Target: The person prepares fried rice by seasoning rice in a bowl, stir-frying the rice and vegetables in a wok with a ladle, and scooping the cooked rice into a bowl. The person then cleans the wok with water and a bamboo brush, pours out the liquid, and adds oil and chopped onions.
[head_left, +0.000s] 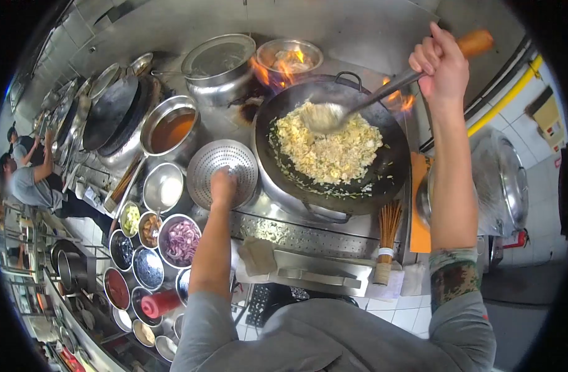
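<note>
A large black wok [392, 167] holds fried rice [333, 154] with egg and green bits. My right hand [442, 62] is closed round the long handle of a ladle [383, 93] near its wooden end, and the ladle's bowl rests in the rice at the wok's upper part. My left hand [223, 186] is at a round perforated metal strainer [203, 162], left of the wok; its fingers are hard to make out. Flames show behind the wok.
Left of the strainer stand a pot of brown liquid [172, 129], a metal bowl [163, 186] and a bowl of sliced onion [179, 240]. A red bottle [161, 304] lies lower down. A bamboo brush [388, 235] sits below the wok. Other people stand far left.
</note>
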A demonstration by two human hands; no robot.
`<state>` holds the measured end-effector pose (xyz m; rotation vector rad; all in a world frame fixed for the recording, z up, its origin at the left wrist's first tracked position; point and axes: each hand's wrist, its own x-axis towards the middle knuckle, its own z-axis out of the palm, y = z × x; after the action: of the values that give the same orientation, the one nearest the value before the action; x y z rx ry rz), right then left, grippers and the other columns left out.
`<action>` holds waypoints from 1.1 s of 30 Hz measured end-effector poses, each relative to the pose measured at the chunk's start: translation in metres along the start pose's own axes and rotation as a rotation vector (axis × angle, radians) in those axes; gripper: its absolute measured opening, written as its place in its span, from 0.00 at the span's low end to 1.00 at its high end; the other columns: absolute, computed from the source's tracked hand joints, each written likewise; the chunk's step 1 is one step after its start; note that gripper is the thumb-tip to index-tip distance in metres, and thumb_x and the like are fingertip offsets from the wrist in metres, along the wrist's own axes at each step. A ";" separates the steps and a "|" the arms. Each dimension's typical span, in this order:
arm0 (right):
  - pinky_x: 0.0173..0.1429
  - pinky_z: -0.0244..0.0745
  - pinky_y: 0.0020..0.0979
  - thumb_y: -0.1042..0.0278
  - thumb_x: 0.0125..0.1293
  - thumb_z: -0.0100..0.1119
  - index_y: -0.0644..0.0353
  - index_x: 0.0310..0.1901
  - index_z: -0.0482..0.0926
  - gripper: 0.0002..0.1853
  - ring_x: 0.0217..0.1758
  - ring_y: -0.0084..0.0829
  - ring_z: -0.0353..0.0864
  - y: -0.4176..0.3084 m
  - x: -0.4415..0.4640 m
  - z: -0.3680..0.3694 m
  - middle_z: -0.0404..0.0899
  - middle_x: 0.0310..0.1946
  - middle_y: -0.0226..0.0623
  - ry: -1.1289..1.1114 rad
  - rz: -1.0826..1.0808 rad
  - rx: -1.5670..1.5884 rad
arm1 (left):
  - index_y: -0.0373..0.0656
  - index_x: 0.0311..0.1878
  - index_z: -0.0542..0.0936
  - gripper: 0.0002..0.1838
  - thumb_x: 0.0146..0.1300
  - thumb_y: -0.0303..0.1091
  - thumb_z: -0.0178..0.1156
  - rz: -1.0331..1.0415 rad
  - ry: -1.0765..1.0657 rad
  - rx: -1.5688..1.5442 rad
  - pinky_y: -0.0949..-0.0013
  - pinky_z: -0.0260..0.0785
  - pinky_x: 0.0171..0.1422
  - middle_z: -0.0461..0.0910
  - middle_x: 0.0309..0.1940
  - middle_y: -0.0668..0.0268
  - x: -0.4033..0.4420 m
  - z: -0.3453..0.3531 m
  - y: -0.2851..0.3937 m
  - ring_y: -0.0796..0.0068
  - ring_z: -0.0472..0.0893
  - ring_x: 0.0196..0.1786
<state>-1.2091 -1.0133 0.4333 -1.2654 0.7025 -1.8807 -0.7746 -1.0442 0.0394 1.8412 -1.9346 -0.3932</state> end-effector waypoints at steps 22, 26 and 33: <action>0.20 0.55 0.30 0.65 0.67 0.64 0.52 0.21 0.63 0.21 0.11 0.21 0.56 -0.007 -0.070 -0.020 0.57 0.11 0.24 0.080 0.078 -0.152 | 0.39 0.39 0.87 0.10 0.66 0.35 0.63 -0.091 0.246 -0.331 0.54 0.76 0.44 0.86 0.32 0.48 -0.013 -0.102 0.110 0.52 0.88 0.37; 0.20 0.53 0.28 0.63 0.70 0.63 0.51 0.21 0.64 0.21 0.12 0.19 0.54 -0.063 -0.050 -0.029 0.56 0.12 0.21 0.110 0.029 -0.145 | 0.38 0.49 0.83 0.11 0.63 0.25 0.62 0.195 0.129 -0.490 0.59 0.76 0.49 0.86 0.40 0.50 -0.020 -0.124 0.201 0.54 0.86 0.43; 0.19 0.55 0.31 0.65 0.69 0.62 0.50 0.24 0.64 0.18 0.12 0.21 0.56 -0.003 -0.053 -0.075 0.57 0.13 0.23 0.274 0.076 0.029 | 0.42 0.59 0.79 0.20 0.68 0.40 0.62 0.559 -0.025 -0.111 0.49 0.66 0.57 0.80 0.50 0.57 -0.128 -0.103 0.268 0.55 0.76 0.54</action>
<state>-1.2677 -0.9659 0.3812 -0.9578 0.8499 -2.0140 -0.9542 -0.8873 0.2443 1.1603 -2.2806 -0.3286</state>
